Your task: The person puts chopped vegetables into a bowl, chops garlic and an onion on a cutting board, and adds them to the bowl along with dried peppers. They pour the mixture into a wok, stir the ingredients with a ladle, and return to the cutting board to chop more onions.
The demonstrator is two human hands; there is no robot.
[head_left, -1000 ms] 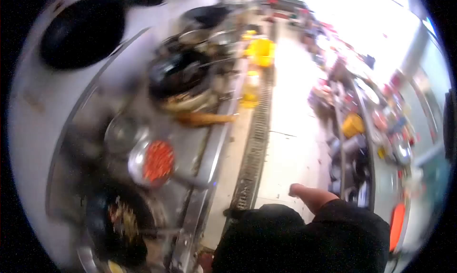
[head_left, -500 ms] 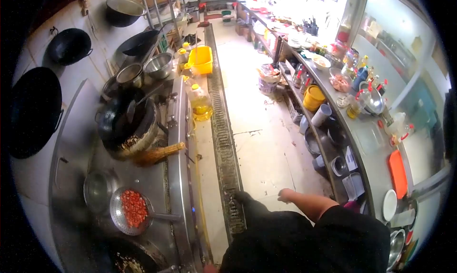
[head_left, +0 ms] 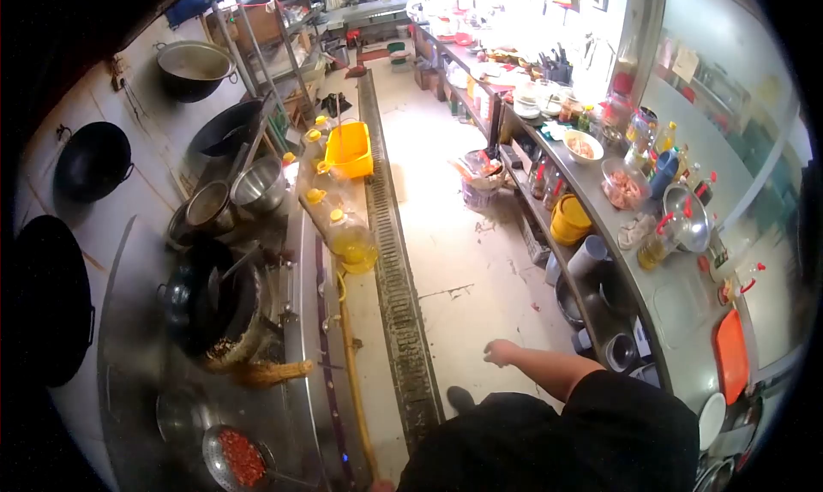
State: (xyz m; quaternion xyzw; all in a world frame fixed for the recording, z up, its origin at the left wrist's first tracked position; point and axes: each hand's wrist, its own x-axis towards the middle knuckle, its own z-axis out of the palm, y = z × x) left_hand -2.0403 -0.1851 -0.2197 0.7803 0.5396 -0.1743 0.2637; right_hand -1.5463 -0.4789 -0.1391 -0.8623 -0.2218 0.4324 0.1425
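My right hand (head_left: 501, 352) hangs over the pale tiled floor, well left of the steel counter (head_left: 630, 273). It holds nothing, and its fingers look loosely bent and a little apart. Only a sliver of my left hand (head_left: 383, 486) shows at the bottom edge, its fingers hidden. On the stove at lower left, a perforated strainer (head_left: 214, 460) with red pieces (head_left: 241, 458) rests, apart from both hands. Farther up stands a black wok (head_left: 190, 299) with a ladle (head_left: 230, 269) in it, beside a bamboo brush (head_left: 274, 374).
A drain grate (head_left: 390, 261) runs along the aisle. Left of it stand an oil jug (head_left: 352, 243) and a yellow basin (head_left: 348, 152). On the right, the counter carries bowls, bottles and an orange tray (head_left: 731, 355); a bucket (head_left: 480, 182) stands on the floor near its shelf.
The view has shifted, with the stove, strainer and oil jug now lower in the picture. My right hand has moved slightly left in view. A shoe now shows by the grate.
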